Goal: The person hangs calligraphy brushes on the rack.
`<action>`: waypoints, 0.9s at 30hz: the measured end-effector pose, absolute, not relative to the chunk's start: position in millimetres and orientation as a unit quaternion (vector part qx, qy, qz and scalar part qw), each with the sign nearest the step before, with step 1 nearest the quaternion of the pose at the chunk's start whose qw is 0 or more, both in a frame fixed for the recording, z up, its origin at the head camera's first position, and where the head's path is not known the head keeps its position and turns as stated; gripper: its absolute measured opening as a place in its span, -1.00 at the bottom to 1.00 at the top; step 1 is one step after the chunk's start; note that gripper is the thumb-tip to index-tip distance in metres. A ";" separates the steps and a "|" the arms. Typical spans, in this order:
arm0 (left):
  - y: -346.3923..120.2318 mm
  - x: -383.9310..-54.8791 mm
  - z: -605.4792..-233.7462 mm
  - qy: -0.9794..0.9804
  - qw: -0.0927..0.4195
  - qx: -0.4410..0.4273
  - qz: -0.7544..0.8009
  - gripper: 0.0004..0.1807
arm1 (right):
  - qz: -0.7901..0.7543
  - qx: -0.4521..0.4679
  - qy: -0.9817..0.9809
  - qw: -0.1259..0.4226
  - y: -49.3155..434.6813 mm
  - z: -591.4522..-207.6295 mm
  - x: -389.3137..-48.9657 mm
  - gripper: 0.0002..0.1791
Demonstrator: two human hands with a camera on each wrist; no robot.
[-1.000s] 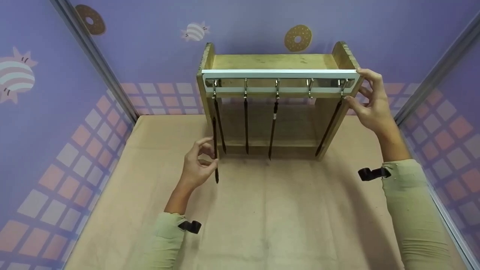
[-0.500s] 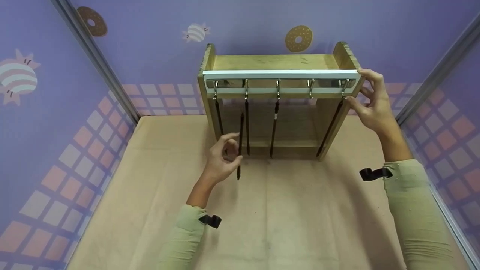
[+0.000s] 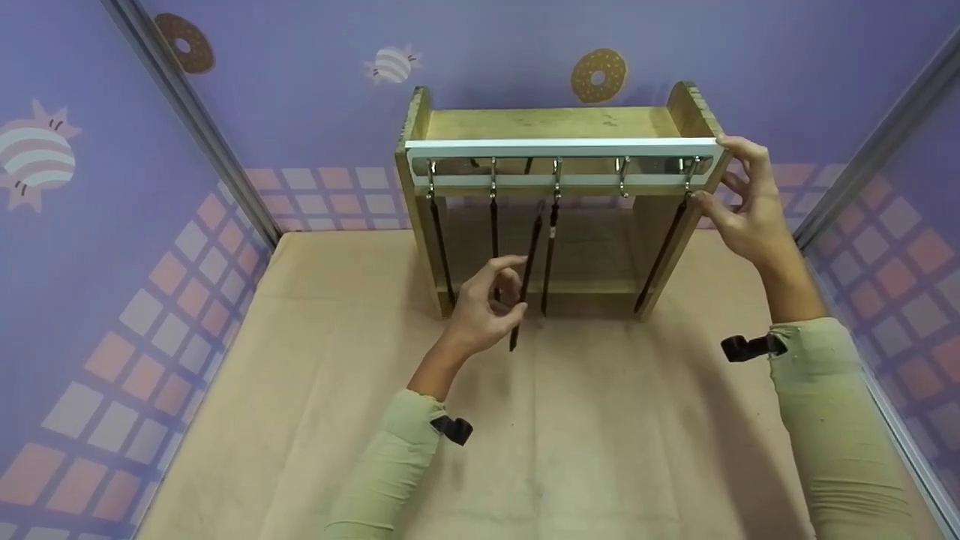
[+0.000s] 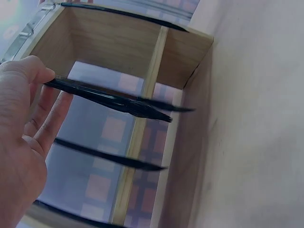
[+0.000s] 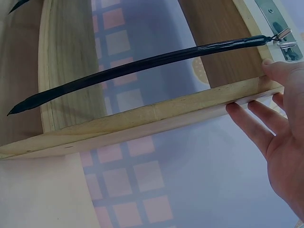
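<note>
My left hand (image 3: pixel 484 304) pinches a dark calligraphy brush (image 3: pixel 531 251) between thumb and fingers, bristles down, in front of the rack. In the left wrist view the bristle end of this brush (image 4: pixel 142 110) points away from the fingers. The wooden rack (image 3: pixel 544 121) carries a white hook rail (image 3: pixel 585 146) with metal hooks. Similar brushes hang from the three left hooks and from the far right hook, where one brush (image 5: pixel 142 65) shows whole in the right wrist view. My right hand (image 3: pixel 750 199) grips the rack's right side panel near its top, thumb in front, fingers behind.
The rack stands on a beige cloth-covered table (image 3: pixel 585 435) against a purple patterned wall (image 3: pixel 495 37). Side walls with metal-framed edges (image 3: pixel 187 112) close in the left and right. The hanging brushes sit close behind the held one.
My left hand has carried the pinched brush rightward, from the rack's left edge to just left of the middle hanging brush. My right hand has stayed on the side panel.
</note>
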State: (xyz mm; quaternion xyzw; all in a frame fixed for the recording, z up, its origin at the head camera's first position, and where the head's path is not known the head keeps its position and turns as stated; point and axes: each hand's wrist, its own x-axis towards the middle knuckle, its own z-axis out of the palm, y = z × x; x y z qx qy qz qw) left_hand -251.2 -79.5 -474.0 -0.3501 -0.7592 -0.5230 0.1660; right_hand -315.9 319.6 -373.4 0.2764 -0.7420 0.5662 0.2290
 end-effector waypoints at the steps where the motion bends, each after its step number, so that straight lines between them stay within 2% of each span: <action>1: -76.1 -251.7 -473.7 -0.759 0.166 -0.353 -0.522 -0.35 | 0.567 0.273 -0.744 0.225 319.4 -372.9 -315.7 -0.24; 7: -56.2 -254.1 -473.6 -0.753 0.150 -0.366 -0.527 -0.35 | 0.570 0.251 -0.755 0.207 318.4 -370.7 -313.4 -0.24; 14: -34.0 -259.6 -476.0 -0.740 0.143 -0.379 -0.537 -0.36 | 0.574 0.276 -0.739 0.218 320.1 -372.9 -316.0 -0.24; 27: 0.0 -261.4 -476.5 -0.737 0.115 -0.367 -0.555 -0.32 | 0.568 0.267 -0.745 0.225 320.5 -373.8 -316.4 -0.23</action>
